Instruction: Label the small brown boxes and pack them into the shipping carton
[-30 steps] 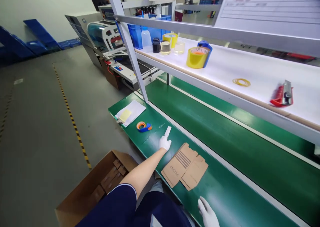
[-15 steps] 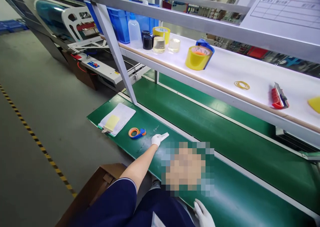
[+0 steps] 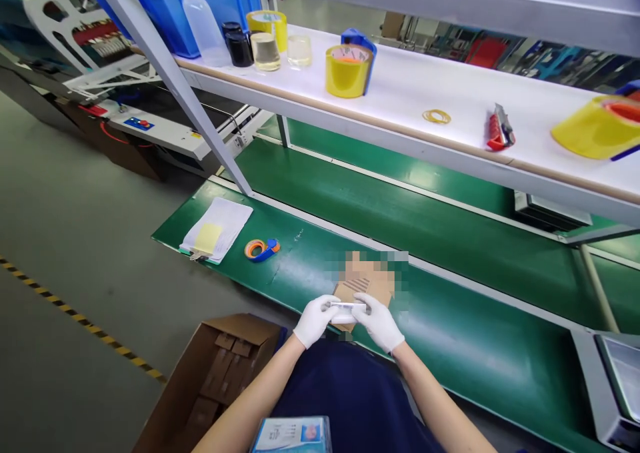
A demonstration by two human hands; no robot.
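Observation:
In white gloves, my left hand [image 3: 313, 321] and my right hand [image 3: 380, 324] grip a small flat white box-like piece [image 3: 344, 314] between them, one at each end. Its exact kind does not show. Beneath and behind it lies brown cardboard [image 3: 379, 292] with dark stripes, partly blurred out, on the green worktop [image 3: 460, 333]. To the left of my hands rests a blue tape dispenser with an orange roll [image 3: 261, 250].
A clipboard with papers [image 3: 225, 223] lies at the worktop's left end. Below it stands an open carton [image 3: 200, 346] holding small brown boxes. The white shelf [image 3: 400, 80] above carries yellow tape [image 3: 347, 73], rubber bands [image 3: 437, 116] and a red cutter [image 3: 500, 130].
My left hand has come back from the left with the white piece. My right hand has risen from the worktop's front edge and taken its other end. The view has shifted right.

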